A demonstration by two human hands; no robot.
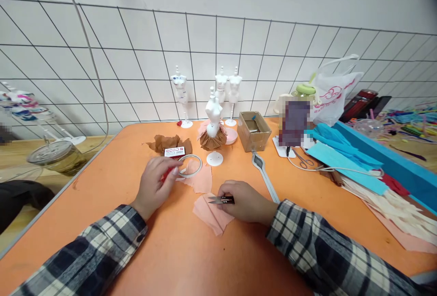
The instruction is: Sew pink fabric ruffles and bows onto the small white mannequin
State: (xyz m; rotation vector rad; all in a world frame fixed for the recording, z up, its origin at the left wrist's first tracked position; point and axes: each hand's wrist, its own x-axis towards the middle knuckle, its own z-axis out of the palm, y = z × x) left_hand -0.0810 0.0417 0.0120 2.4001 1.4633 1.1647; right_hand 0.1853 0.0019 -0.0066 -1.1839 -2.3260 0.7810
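Right hand grips snips; left hand curled, grip unclear; cardboard box contains something blue.

A white plastic bag is seen at upper right; a lidded glass jar is shown at left.

1. Bright, even light; source out of frame.
2. Orange tabletop darkens softly between the plaid sleeves.
3. Thread snips reasonably crisp.
4. Wide-angle stretch: wall tiles skew sideways; left dress forms lean.
5. Top-right corner dark; blurry smudge, top left.
6. Phone pixelated.
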